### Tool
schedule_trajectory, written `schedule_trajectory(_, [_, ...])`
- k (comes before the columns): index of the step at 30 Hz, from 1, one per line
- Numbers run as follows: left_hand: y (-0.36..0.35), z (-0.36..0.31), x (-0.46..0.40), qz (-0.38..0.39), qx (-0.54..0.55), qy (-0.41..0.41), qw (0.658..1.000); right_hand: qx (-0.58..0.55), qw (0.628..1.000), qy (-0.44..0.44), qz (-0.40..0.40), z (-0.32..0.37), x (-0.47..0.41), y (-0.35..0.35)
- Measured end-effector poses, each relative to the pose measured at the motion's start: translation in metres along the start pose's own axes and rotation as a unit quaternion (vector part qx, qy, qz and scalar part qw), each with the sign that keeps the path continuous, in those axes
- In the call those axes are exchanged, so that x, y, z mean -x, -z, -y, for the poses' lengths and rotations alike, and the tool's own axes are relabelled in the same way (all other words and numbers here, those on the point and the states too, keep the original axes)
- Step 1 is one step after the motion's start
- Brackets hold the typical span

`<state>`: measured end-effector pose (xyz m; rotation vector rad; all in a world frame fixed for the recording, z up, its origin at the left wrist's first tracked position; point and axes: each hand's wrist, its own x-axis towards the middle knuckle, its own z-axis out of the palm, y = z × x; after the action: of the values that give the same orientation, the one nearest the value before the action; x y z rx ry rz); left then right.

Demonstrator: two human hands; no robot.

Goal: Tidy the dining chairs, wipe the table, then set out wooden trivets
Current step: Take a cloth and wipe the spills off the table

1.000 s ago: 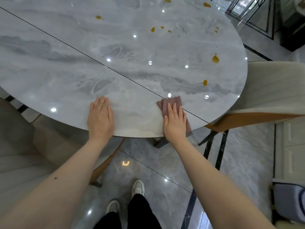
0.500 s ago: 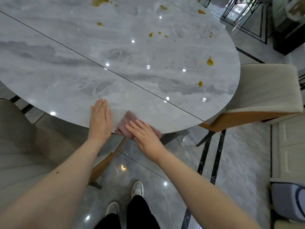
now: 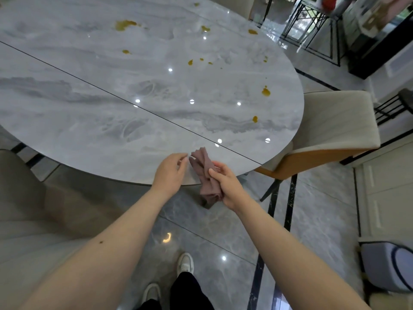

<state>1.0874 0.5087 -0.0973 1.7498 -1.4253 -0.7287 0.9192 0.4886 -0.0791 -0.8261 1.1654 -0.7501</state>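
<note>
The round grey marble table (image 3: 111,113) fills the upper left, with several yellow stains (image 3: 266,92) across its far and right parts. A mauve cloth (image 3: 206,173) is bunched and lifted off the table at the near edge. My right hand (image 3: 225,184) grips its lower half. My left hand (image 3: 169,173) hovers just left of the cloth's upper end, fingers loosely curled, fingertips close to the cloth; I cannot tell whether they touch it. No trivets are in view.
A beige chair with an orange shell (image 3: 335,135) stands at the table's right edge. Another beige chair (image 3: 26,198) is at the near left. A black metal frame (image 3: 312,25) and dark cabinet stand far right. A grey bin (image 3: 388,267) sits at the lower right.
My right hand slid the flat cloth left along the table edge, then lifted it off, bunched. My left hand rose from lying flat on the table and moved toward the cloth.
</note>
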Motion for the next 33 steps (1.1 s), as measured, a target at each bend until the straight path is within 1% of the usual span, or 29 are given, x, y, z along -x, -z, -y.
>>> schedule_trajectory(2, [-0.003,-0.012,-0.004,0.018,0.048,0.023,0.998,-0.089,0.996,-0.027,-0.006,0.006,0.0,0.0])
schedule_trajectory(4, [-0.004,-0.02,-0.006,0.013,0.079,0.038,0.996,-0.133,0.99,-0.038,-0.001,0.01,0.001,0.0])
schedule_trajectory(7, [-0.003,-0.029,-0.007,-0.004,0.095,0.033,0.995,-0.124,0.992,-0.036,-0.004,0.009,0.003,-0.002])
schedule_trajectory(11, [0.0,-0.045,-0.004,0.014,0.154,0.051,0.987,-0.125,0.991,-0.034,0.024,0.007,0.01,-0.006])
schedule_trajectory(19, [0.003,-0.05,-0.003,0.018,0.21,0.074,0.975,-0.133,0.988,-0.055,0.057,0.019,0.02,-0.008])
schedule_trajectory(24, [0.008,-0.063,-0.006,0.033,0.214,0.073,0.973,-0.14,0.988,-0.058,0.039,0.025,0.022,-0.003])
schedule_trajectory(26, [0.012,-0.071,-0.009,0.041,0.223,0.088,0.97,-0.144,0.988,-0.048,0.026,0.029,0.023,0.001])
schedule_trajectory(29, [0.015,-0.081,-0.015,0.046,0.272,0.127,0.953,-0.104,0.994,-0.034,0.001,0.036,0.023,0.005])
schedule_trajectory(31, [0.015,-0.085,-0.019,0.037,0.318,0.159,0.934,-0.059,0.996,-0.058,-0.012,0.038,0.023,0.007])
schedule_trajectory(33, [0.015,-0.088,-0.024,0.016,0.367,0.193,0.91,-0.041,0.994,-0.103,-0.001,0.037,0.023,0.01])
